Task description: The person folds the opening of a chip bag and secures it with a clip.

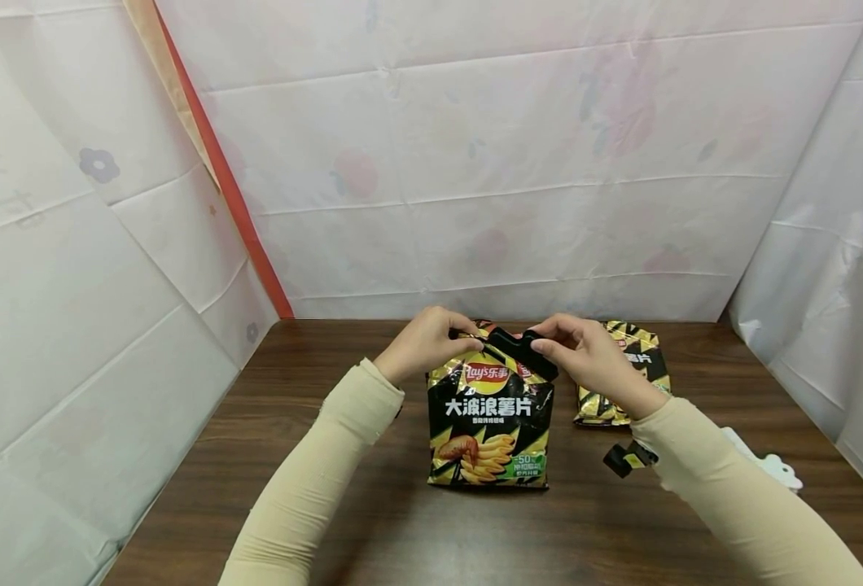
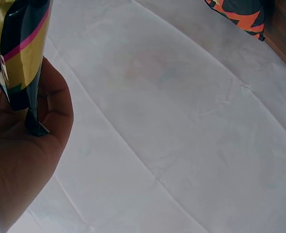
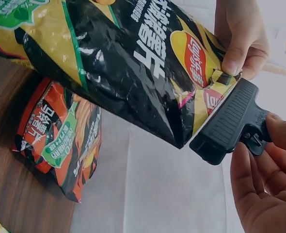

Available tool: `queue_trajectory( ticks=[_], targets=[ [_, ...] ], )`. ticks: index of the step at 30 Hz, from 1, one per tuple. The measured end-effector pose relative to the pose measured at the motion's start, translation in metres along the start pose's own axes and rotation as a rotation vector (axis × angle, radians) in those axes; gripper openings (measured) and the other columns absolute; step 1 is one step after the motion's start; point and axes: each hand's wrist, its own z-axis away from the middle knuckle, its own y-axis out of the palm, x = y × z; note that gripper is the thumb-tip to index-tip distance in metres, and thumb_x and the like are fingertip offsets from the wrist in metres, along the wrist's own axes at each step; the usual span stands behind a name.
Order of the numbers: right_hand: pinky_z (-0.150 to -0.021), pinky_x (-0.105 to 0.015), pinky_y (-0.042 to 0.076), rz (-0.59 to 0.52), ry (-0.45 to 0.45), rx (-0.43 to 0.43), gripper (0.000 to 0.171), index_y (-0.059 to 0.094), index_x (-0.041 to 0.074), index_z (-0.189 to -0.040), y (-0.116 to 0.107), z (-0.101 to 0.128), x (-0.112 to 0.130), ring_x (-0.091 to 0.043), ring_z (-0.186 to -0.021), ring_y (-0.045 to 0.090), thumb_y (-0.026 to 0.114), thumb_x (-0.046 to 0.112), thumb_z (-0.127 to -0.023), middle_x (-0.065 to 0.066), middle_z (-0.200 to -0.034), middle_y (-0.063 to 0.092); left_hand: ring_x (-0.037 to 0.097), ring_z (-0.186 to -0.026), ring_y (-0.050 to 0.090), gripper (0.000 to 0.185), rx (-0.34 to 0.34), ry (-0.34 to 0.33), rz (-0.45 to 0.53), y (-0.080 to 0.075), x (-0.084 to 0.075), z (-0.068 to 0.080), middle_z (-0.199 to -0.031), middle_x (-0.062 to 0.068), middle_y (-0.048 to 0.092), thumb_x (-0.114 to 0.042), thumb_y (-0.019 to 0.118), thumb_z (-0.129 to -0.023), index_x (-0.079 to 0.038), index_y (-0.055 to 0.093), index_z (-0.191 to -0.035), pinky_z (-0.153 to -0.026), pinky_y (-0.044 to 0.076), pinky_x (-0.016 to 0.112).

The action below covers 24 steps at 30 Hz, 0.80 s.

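The head view shows the left hand (image 1: 422, 346) pinching the top of a yellow-and-black chip bag (image 1: 488, 415) between thumb and fingers, at the bag's eleven o'clock. The right hand (image 1: 593, 366), at two o'clock, pinches the handles of a black clip (image 1: 523, 350). The clip lies along the bag's top edge at one o'clock, slanting from ten down towards four; whether its jaws bite the foil cannot be told. The bag stands upright on the brown table (image 1: 256, 423), its printed foil concealing whatever is inside.

A similar second bag (image 1: 647, 378), between two and three o'clock, is partly covered by the right hand. An orange-and-black bag (image 3: 60, 138) shows well in the right-wrist view, but only its end enters the left-wrist view, cut off at one o'clock. Just past three o'clock, a white object (image 1: 779, 472) is partly hidden by the right sleeve (image 1: 732, 496), its full shape hard to make out. Foil masks some left fingertips in the left-wrist view.

The table's far edge, at twelve o'clock, meets a white sheet (image 1: 475, 146). Open room lies at six o'clock, between the forearms, and at nine.
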Motion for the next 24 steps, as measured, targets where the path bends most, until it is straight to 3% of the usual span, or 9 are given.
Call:
queue_trajectory(
  ticks=[7,12,19,24],
  targets=[
    [-0.062,-0.029,0.049,-0.021,0.025,0.024,0.020,0.068,0.012,-0.110,0.0023,-0.0019,-0.0021,-0.019,-0.073,0.060,0.062,0.027,-0.097,-0.010,-0.093,0.069,0.009,-0.041,0.031,0.017,-0.003,-0.009,0.001,-0.0002,-0.0008,0.0000,-0.087,-0.001,0.075,-0.025,0.067,-0.094,-0.015,0.077,-0.103,-0.049,0.036,0.024],
    [-0.056,-0.030,0.045,-0.048,0.038,0.047,0.021,0.068,0.009,-0.110,0.0034,-0.0031,-0.0050,-0.020,-0.063,0.053,0.062,0.026,-0.098,-0.012,-0.083,0.063,0.009,-0.040,0.030,0.017,0.001,-0.008,-0.009,-0.0003,-0.0015,0.0005,-0.087,0.000,0.075,-0.024,0.067,-0.094,-0.014,0.077,-0.103,-0.049,0.035,0.023],
    [-0.054,-0.031,0.043,-0.069,0.067,0.066,0.023,0.068,0.012,-0.110,0.0044,-0.0037,-0.0068,-0.016,-0.059,0.047,0.062,0.030,-0.098,-0.004,-0.076,0.057,0.009,-0.039,0.027,0.017,0.000,-0.005,0.005,-0.0002,-0.0002,0.0010,-0.080,-0.001,0.074,-0.024,0.067,-0.094,-0.013,0.076,-0.104,-0.047,0.033,0.023],
    [-0.056,-0.030,0.044,-0.077,0.041,0.066,0.021,0.068,0.009,-0.108,0.0056,-0.0048,-0.0093,-0.015,-0.061,0.050,0.062,0.026,-0.098,-0.006,-0.079,0.061,0.009,-0.039,0.027,0.018,-0.005,-0.009,0.009,-0.0002,0.0007,0.0014,-0.078,-0.002,0.073,-0.025,0.067,-0.094,-0.014,0.076,-0.105,-0.046,0.032,0.024]
  ],
)
